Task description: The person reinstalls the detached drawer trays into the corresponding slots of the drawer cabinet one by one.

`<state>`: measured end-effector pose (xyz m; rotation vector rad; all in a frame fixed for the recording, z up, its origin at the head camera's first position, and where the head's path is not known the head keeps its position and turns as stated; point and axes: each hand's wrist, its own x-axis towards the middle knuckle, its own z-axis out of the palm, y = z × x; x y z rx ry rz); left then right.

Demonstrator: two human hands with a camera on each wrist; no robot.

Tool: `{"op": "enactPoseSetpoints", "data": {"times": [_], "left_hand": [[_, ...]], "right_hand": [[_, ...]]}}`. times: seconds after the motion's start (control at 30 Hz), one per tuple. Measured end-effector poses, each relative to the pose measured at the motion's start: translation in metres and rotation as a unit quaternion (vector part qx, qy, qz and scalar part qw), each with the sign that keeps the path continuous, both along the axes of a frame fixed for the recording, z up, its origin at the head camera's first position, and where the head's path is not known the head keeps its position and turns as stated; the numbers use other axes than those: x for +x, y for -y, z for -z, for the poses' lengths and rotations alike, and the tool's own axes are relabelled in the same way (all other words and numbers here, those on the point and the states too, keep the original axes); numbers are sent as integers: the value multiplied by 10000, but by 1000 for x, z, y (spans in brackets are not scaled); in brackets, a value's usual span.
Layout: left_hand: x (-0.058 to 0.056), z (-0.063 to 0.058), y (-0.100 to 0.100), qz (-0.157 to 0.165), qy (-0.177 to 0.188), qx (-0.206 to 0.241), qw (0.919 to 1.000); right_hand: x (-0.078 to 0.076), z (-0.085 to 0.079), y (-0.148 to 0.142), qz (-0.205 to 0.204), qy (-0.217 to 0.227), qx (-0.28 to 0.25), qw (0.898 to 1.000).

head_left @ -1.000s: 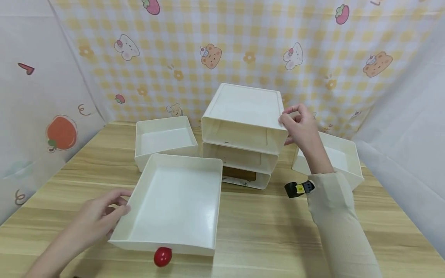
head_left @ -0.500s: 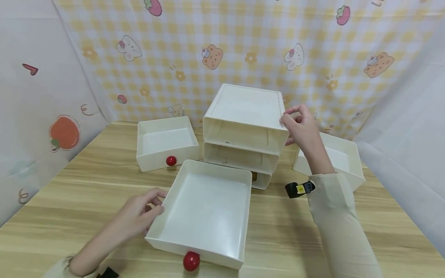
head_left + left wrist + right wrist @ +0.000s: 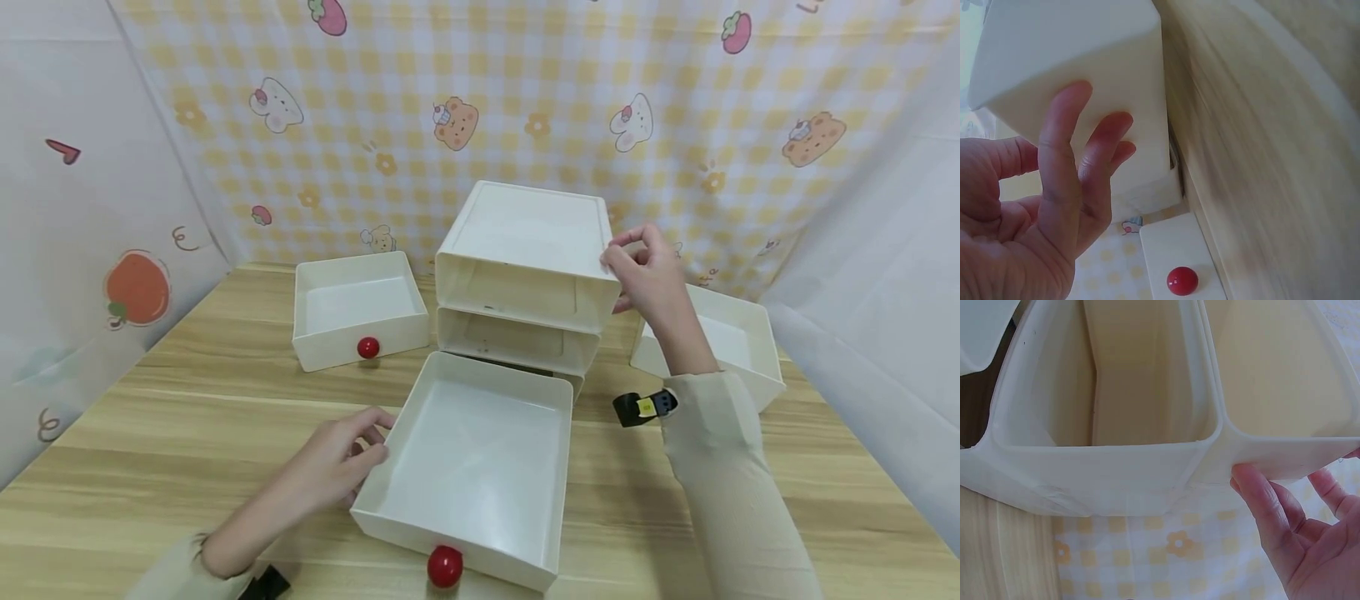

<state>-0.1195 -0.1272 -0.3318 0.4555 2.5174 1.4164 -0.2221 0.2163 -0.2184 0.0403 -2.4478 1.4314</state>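
A white drawer (image 3: 472, 458) with a red knob (image 3: 445, 567) tilts in front of the cabinet, its far end at the lowest opening. My left hand (image 3: 337, 458) grips its left wall, thumb at the rim and fingers against the outer side, as the left wrist view (image 3: 1054, 181) shows too. The white three-tier cabinet (image 3: 536, 225) stands behind, its upper two slots showing their insides. At its top right edge my right hand (image 3: 648, 275) pinches the corner; in the right wrist view the fingers (image 3: 1260, 494) touch the outer side wall.
A second white drawer (image 3: 360, 304) with a red knob sits at the back left. Another white drawer (image 3: 720, 337) lies at the back right, partly behind my right forearm. A checked cloth (image 3: 525, 100) hangs behind the wooden table (image 3: 187, 400).
My left hand has carried the drawer rightward until it stands before the lowest slot, uncovering the back left drawer's knob. The right hand stays on the cabinet.
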Motion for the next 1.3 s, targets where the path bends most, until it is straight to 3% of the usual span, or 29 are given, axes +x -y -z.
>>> {"op": "enactPoseSetpoints", "data": {"times": [0.4, 0.67, 0.83, 1.07, 1.3], "left_hand": [[-5, 2, -9, 94, -125, -200, 9997], [-10, 6, -14, 45, -100, -88, 9999], [-11, 5, -17, -19, 80, 2, 10000], [-21, 5, -16, 57, 606, 378, 9974], [-34, 4, -20, -30, 636, 351, 9973]], "right_hand": [[0, 0, 0, 9, -5, 42, 10000], [0, 0, 1, 2, -2, 65, 10000], [0, 0, 0, -9, -7, 76, 10000], [0, 1, 0, -25, 13, 38, 10000], [0, 1, 1, -25, -7, -77, 10000]]}}
